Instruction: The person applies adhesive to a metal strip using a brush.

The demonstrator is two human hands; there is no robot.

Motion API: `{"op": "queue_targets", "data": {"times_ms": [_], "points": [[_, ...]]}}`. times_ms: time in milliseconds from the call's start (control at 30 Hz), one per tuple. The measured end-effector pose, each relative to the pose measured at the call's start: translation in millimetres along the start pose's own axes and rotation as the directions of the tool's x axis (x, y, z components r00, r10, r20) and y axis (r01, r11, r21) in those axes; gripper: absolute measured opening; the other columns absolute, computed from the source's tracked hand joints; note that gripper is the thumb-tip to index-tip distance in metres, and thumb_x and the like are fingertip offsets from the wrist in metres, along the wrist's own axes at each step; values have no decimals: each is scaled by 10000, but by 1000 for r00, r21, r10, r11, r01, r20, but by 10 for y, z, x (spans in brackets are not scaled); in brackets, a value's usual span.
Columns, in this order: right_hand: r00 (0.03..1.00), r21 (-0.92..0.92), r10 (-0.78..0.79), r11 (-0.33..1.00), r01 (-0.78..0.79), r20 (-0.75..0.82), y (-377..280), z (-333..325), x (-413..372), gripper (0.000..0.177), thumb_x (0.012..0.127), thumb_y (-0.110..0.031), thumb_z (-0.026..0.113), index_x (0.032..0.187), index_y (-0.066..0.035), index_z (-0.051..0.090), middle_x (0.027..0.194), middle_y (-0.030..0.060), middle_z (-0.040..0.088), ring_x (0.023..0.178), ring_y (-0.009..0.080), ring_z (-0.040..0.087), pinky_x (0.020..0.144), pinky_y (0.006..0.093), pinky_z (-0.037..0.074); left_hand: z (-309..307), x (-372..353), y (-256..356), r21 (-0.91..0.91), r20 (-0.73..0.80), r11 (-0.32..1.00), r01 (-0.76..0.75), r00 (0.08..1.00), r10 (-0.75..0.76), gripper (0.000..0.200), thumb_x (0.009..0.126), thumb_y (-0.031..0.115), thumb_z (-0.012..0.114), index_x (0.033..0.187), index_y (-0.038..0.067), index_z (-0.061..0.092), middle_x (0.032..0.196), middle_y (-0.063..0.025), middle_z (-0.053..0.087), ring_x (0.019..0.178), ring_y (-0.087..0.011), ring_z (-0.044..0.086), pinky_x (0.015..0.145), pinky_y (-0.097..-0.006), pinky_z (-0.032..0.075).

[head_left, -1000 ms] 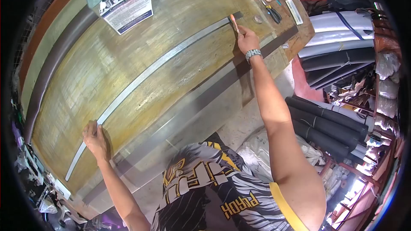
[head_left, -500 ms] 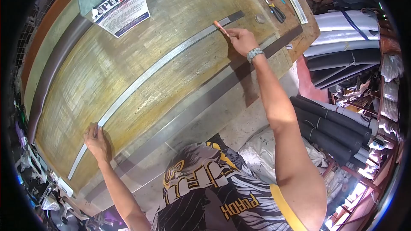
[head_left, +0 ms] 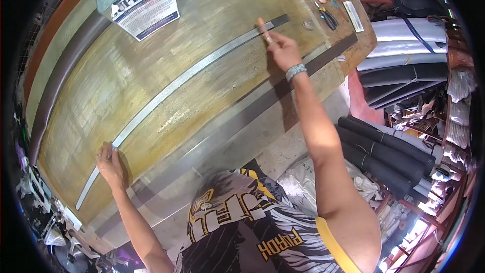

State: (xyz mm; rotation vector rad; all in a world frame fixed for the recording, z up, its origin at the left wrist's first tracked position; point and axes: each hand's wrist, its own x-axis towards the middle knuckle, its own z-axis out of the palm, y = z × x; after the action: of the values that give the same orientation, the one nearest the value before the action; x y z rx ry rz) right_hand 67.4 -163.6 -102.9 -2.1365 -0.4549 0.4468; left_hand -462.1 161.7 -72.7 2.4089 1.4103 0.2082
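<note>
A long narrow strip (head_left: 174, 85), pale silver with a dark far-right end, lies across the yellowish work table (head_left: 101, 96). Toward its lower left end, my left hand (head_left: 111, 164) grips it, with thumb and fingers at its two edges. My right hand (head_left: 284, 50) is closed on a slim brush-like tool (head_left: 264, 29) with an orange tip. That tip points away from me, over or just past the strip near its dark end; whether it touches is unclear.
A metal can (head_left: 144, 5) with a printed label stands at the back. Pliers (head_left: 328, 16), a round lid (head_left: 307, 24) and a white ruler-like piece (head_left: 353, 16) lie at the right. Rolled material (head_left: 386, 151) is stacked beyond the table's right edge.
My right hand has turned slightly, and the orange tip has moved a little right and away from me. My left hand keeps its hold on the strip. The whole view has shifted slightly.
</note>
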Motion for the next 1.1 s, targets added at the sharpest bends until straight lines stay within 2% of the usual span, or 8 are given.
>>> {"op": "queue_targets", "data": {"times_ms": [267, 367, 467, 567, 833, 900, 1033, 1100], "points": [[982, -373, -128, 926, 67, -140, 188, -112, -30, 297, 914, -94, 605, 1171, -105, 753, 1003, 231, 736, 960, 367, 738, 849, 414, 576, 76, 6, -155, -46, -23, 999, -25, 999, 24, 279, 906, 94, 725, 1178, 35, 737, 1232, -220, 681, 1128, -384, 640, 1015, -450, 479], [999, -111, -42, 993, 44, 23, 139, 257, -322, 304, 917, -79, 620, 1195, -56, 742, 963, 205, 764, 856, 306, 757, 765, 369, 565, 64, 16, -111, -112, 11, 992, 55, 998, -54, 282, 909, 98, 725, 1184, 37, 738, 1235, -218, 682, 1126, -381, 645, 1003, -446, 488], [965, 215, 84, 966, -140, 249, -306, 186, -453, 343, 922, -48, 630, 1251, -26, 725, 852, 37, 721, 635, 83, 590, 563, 264, 475, 49, 19, -74, -90, 10, 995, 48, 999, -48, 278, 906, 92, 726, 1177, 28, 741, 1257, -224, 677, 1123, -371, 651, 995, -443, 500], [976, 199, 186, 958, -206, 115, -250, -19, -240, 395, 888, -27, 645, 1271, -79, 729, 821, 40, 703, 593, 41, 543, 511, 223, 409, 36, 20, -88, 12, -14, 1000, -27, 1000, 28, 277, 902, 83, 726, 1171, 20, 745, 1268, -233, 673, 1127, -359, 660, 993, -434, 513], [982, -261, -159, 948, 179, 98, -279, 589, -638, 268, 971, -134, 616, 1203, -83, 740, 907, 224, 731, 793, 302, 731, 752, 367, 557, 34, 17, -75, -23, 23, 999, 25, 999, -24, 300, 921, 133, 708, 1208, 49, 743, 1284, -212, 678, 1238, -376, 605, 1072, -445, 453], [958, -122, -163, 973, 196, 237, -483, 732, -869, 281, 977, -143, 637, 1235, -82, 730, 917, 184, 756, 796, 238, 720, 748, 347, 549, 20, 26, -55, 24, 30, 1000, 6, 1000, -6, 299, 927, 148, 701, 1208, 55, 744, 1288, -207, 676, 1241, -377, 600, 1072, -446, 450], [988, -79, 46, 996, -34, 146, -566, 546, -684, 341, 950, -84, 615, 1276, -59, 711, 909, 65, 755, 835, 112, 657, 760, 299, 538, -17, 31, 9, 27, 35, 1000, 2, 999, -3, 283, 927, 163, 696, 1184, 59, 748, 1287, -196, 673, 1215, -377, 604, 1061, -444, 451], [985, -203, -170, 965, 164, -12, -150, 504, -458, 313, 932, -75, 614, 1224, -50, 725, 883, 136, 762, 757, 163, 698, 733, 317, 547, -23, 16, -2, 12, 18, 1000, 18, 1000, -18, 274, 924, 166, 697, 1170, 56, 748, 1280, -192, 674, 1203, -378, 605, 1059, -444, 445]]}}
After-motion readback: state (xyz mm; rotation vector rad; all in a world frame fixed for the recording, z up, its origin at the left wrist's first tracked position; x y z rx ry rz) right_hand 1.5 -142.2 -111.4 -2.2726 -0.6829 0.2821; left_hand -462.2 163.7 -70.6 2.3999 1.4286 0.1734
